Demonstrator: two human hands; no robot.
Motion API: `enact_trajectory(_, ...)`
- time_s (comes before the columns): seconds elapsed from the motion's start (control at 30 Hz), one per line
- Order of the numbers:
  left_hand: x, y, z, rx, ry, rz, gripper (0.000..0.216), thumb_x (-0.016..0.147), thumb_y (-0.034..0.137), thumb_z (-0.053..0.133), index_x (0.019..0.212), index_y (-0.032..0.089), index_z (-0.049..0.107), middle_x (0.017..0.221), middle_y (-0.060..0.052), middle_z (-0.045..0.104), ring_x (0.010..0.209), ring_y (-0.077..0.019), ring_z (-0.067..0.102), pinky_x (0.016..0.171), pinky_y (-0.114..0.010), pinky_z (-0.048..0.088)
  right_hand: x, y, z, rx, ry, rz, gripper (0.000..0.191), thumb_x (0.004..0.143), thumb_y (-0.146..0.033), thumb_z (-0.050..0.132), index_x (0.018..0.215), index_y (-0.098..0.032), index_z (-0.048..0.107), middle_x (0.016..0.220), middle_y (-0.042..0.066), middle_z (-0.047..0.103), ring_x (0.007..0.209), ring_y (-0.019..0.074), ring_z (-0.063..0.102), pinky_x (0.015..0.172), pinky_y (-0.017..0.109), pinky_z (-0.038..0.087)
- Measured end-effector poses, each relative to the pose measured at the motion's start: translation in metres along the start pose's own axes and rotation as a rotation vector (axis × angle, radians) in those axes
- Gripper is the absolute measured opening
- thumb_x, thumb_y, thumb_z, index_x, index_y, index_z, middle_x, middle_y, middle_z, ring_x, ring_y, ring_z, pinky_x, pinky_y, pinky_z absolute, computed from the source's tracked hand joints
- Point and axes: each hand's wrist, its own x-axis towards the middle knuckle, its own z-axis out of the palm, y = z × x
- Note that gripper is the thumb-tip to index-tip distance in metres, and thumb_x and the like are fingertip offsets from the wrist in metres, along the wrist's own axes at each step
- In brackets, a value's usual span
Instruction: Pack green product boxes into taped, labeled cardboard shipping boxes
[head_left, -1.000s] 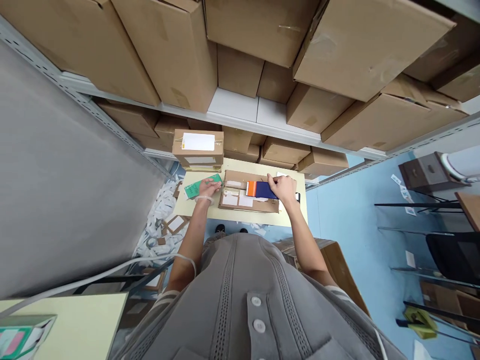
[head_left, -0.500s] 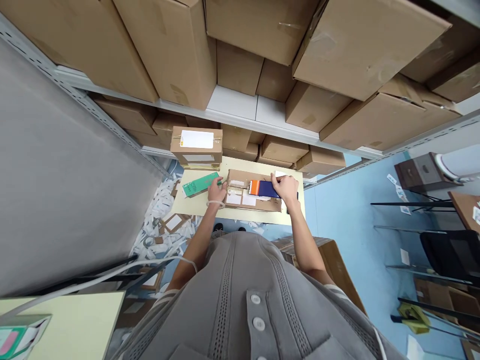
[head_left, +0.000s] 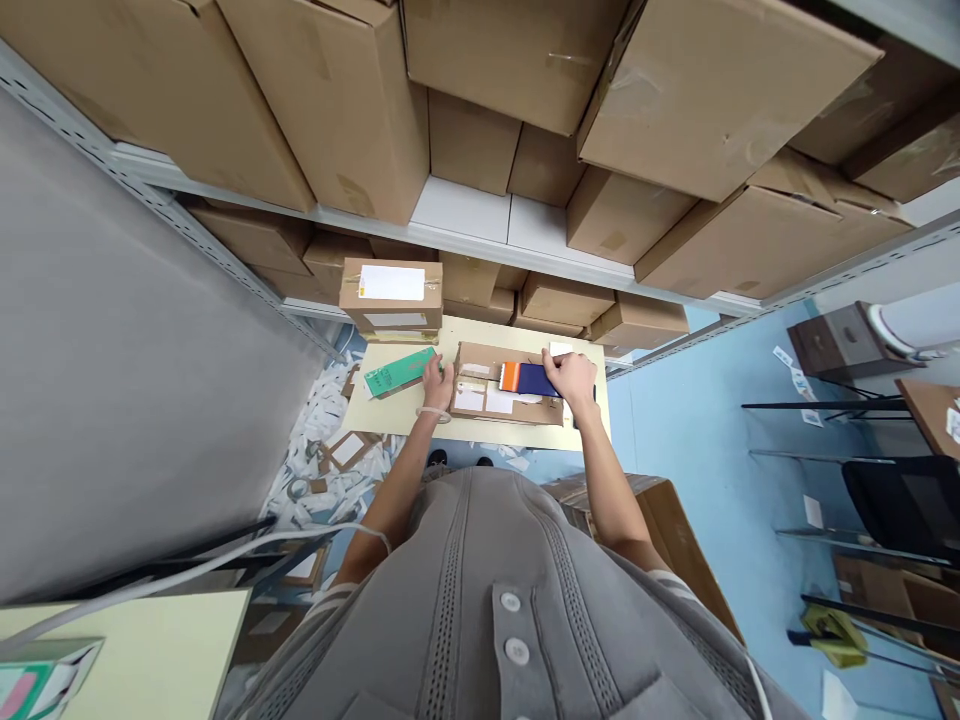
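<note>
A brown cardboard carton [head_left: 480, 357] with several white labels lies on the pale yellow table [head_left: 390, 418]. My left hand [head_left: 437, 383] is at the carton's left end, fingers partly spread and apparently holding nothing. Beside those fingers, to the left, lies a long green box [head_left: 400, 373] with dark print. My right hand [head_left: 572, 380] is closed around the right part of a dark blue, flat item [head_left: 532, 379]. This has an orange band and a white, toothed-looking left end, and it lies over the carton's top. My right palm hides its far end.
Stacked labelled cartons [head_left: 391, 295] stand at the table's back left. Metal shelving [head_left: 517, 247] full of brown boxes rises ahead. Paper scraps [head_left: 319, 470] cover the floor at left. An open carton [head_left: 675, 540] is by my right side, and a cable [head_left: 225, 553] crosses at lower left.
My left hand has shifted slightly right, away from the green box and closer to the carton's left end. My right hand and the blue item have barely moved.
</note>
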Motion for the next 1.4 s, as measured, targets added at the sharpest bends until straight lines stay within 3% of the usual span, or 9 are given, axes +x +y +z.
enact_trajectory(0.07, -0.005, 0.014, -0.003, 0.194, -0.115, 0.22, 0.06, 0.086, 0.045, 0.057, 0.14, 0.021, 0.046, 0.156, -0.013, 0.034, 0.15, -0.0263, 0.016, 0.122, -0.042, 0.003, 0.0, 0.001, 0.001, 0.005, 0.001, -0.008, 0.059, 0.098, -0.054, 0.036, 0.076, -0.02, 0.079, 0.074, 0.013, 0.073, 0.08, 0.0238, 0.066, 0.066, 0.029, 0.033)
enact_trajectory(0.13, -0.009, 0.024, -0.003, 0.395, -0.313, 0.416, 0.079, 0.079, 0.05, 0.065, 0.147, 0.018, 0.039, 0.16, -0.015, 0.025, 0.151, -0.0314, 0.009, 0.121, -0.047, -0.006, 0.001, 0.001, 0.001, 0.008, 0.003, -0.02, 0.06, 0.098, -0.054, 0.035, 0.074, -0.02, 0.078, 0.073, 0.013, 0.073, 0.08, 0.0238, 0.066, 0.065, 0.029, 0.033)
enact_trajectory(0.2, -0.01, 0.03, 0.001, 0.533, -0.466, 0.516, 0.102, 0.067, 0.054, 0.076, 0.15, 0.013, 0.034, 0.161, -0.018, 0.02, 0.151, -0.037, 0.006, 0.119, -0.052, -0.011, 0.002, 0.0, 0.001, 0.004, 0.004, -0.024, 0.06, 0.098, -0.054, 0.035, 0.073, -0.019, 0.078, 0.073, 0.013, 0.073, 0.08, 0.0239, 0.066, 0.065, 0.029, 0.032)
enact_trajectory(0.3, -0.004, 0.031, 0.013, 0.596, -0.558, 0.573, 0.12, 0.054, 0.055, 0.084, 0.151, 0.008, 0.032, 0.161, -0.022, 0.018, 0.15, -0.0403, 0.008, 0.118, -0.051, -0.015, 0.002, -0.001, 0.001, -0.019, -0.002, -0.026, 0.061, 0.098, -0.054, 0.034, 0.073, -0.019, 0.077, 0.073, 0.013, 0.072, 0.08, 0.0237, 0.066, 0.064, 0.029, 0.032)
enact_trajectory(0.5, 0.004, 0.024, 0.034, 0.421, -0.459, 0.517, 0.096, 0.073, 0.053, 0.071, 0.15, 0.009, 0.035, 0.161, -0.019, 0.022, 0.151, -0.0352, 0.008, 0.121, -0.05, -0.009, 0.003, -0.002, 0.001, -0.052, 0.023, -0.019, 0.06, 0.098, -0.053, 0.034, 0.079, -0.018, 0.079, 0.078, 0.015, 0.073, 0.081, 0.0238, 0.067, 0.066, 0.029, 0.034)
enact_trajectory(0.6, 0.001, 0.013, 0.038, 0.428, -0.461, 0.522, 0.094, 0.076, 0.054, 0.069, 0.151, 0.011, 0.034, 0.161, -0.018, 0.021, 0.151, -0.0342, 0.005, 0.121, -0.051, -0.008, 0.002, -0.004, 0.005, -0.061, 0.01, -0.014, 0.058, 0.098, -0.052, 0.035, 0.08, -0.018, 0.079, 0.08, 0.015, 0.074, 0.081, 0.0243, 0.067, 0.068, 0.03, 0.036)
enact_trajectory(0.87, -0.003, -0.024, 0.054, 1.029, -0.467, 0.579, 0.089, 0.091, 0.063, 0.037, 0.154, 0.003, 0.02, 0.162, -0.017, 0.015, 0.152, -0.0308, 0.005, 0.12, -0.054, -0.009, 0.001, -0.003, 0.028, -0.138, -0.079, -0.035, 0.061, 0.1, -0.051, 0.031, 0.083, -0.017, 0.078, 0.084, 0.016, 0.074, 0.086, 0.0271, 0.069, 0.073, 0.031, 0.042)
enact_trajectory(1.23, -0.003, -0.025, 0.056, 1.116, -0.445, 0.597, 0.09, 0.09, 0.065, 0.035, 0.155, 0.004, 0.018, 0.162, -0.017, 0.017, 0.152, -0.031, 0.005, 0.12, -0.056, -0.006, 0.009, 0.041, 0.03, -0.114, -0.171, 0.02, 0.062, 0.099, -0.052, 0.03, 0.082, -0.019, 0.078, 0.088, 0.015, 0.075, 0.09, 0.0255, 0.069, 0.074, 0.029, 0.042)
enact_trajectory(1.4, -0.002, -0.026, 0.055, 1.116, -0.434, 0.606, 0.09, 0.091, 0.065, 0.035, 0.154, 0.004, 0.019, 0.161, -0.017, 0.019, 0.152, -0.0314, 0.008, 0.12, -0.056, -0.006, 0.013, 0.088, 0.019, -0.135, -0.171, 0.008, 0.063, 0.099, -0.053, 0.03, 0.076, -0.018, 0.077, 0.081, 0.013, 0.075, 0.086, 0.025, 0.068, 0.068, 0.028, 0.038)
